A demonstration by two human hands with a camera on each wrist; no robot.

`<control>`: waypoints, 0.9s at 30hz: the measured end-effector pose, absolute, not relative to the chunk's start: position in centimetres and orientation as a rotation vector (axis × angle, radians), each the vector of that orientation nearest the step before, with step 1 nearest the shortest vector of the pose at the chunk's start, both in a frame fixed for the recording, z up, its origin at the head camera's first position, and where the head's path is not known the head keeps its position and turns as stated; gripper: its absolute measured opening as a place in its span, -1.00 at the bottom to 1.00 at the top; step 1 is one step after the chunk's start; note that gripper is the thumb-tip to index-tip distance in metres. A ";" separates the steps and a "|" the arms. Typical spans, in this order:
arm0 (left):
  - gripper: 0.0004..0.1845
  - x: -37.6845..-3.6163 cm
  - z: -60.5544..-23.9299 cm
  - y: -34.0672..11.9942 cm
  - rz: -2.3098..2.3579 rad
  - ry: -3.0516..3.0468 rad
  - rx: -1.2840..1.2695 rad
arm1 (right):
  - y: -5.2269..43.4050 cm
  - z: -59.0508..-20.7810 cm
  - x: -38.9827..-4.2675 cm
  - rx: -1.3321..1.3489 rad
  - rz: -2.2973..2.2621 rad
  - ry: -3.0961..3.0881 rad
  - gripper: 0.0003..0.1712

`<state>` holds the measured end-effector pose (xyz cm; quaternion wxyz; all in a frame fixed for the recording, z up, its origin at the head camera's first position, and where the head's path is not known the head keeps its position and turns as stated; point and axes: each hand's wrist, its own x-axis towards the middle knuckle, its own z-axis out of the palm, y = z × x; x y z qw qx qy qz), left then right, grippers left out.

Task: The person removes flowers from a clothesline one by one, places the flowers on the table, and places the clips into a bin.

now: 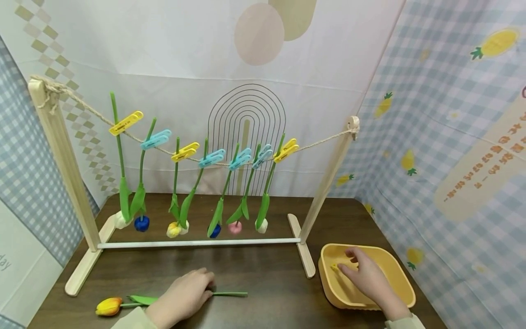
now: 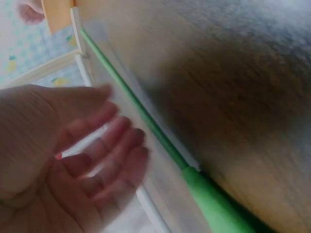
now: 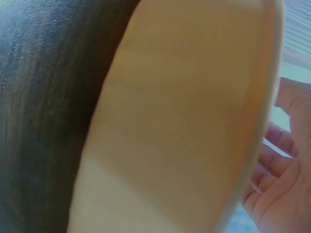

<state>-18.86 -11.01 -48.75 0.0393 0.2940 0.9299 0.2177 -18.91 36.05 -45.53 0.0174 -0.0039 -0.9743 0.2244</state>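
Note:
An orange-yellow tulip [image 1: 108,306] lies on the dark wooden table [image 1: 267,274], its green stem [image 1: 230,294] pointing right. My left hand [image 1: 203,287] hovers palm-down over the stem's middle. In the left wrist view my left hand [image 2: 104,145] has relaxed, loosely bent fingers, and the stem [image 2: 146,121] runs just beside them, ungripped. My right hand [image 1: 347,266] reaches into the yellow tub [image 1: 396,272], fingertips beside a small yellow peg [image 1: 334,267]. The right wrist view shows the tub's wall [image 3: 184,121] and loosely curled, empty fingers [image 3: 279,162].
A wooden rack [image 1: 61,151] with a rope [image 1: 320,139] stands across the back of the table. Several tulips [image 1: 141,223] hang upside down from it on yellow and blue pegs [image 1: 211,158]. Patterned cloth walls close in on the left, back and right.

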 end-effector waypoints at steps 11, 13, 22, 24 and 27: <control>-0.58 -19.3 -45.6 -9.7 0.873 2.842 0.951 | 33.8 -42.0 -19.4 0.267 0.695 -2.833 -0.53; -0.54 -19.4 -45.0 -9.6 0.881 2.880 0.944 | 33.2 -40.9 -19.8 0.340 0.659 -2.783 -0.53; -0.54 -20.2 -42.0 -8.9 1.022 2.961 0.926 | 29.0 -33.8 -21.7 0.648 0.455 -2.608 -0.45; -0.56 -20.5 -41.3 -8.6 1.083 2.957 0.942 | 28.0 -32.0 -22.0 0.715 0.437 -2.556 -0.45; -0.55 -20.8 -40.1 -8.1 1.179 2.943 0.993 | 26.7 -29.4 -22.4 0.809 0.417 -2.460 -0.46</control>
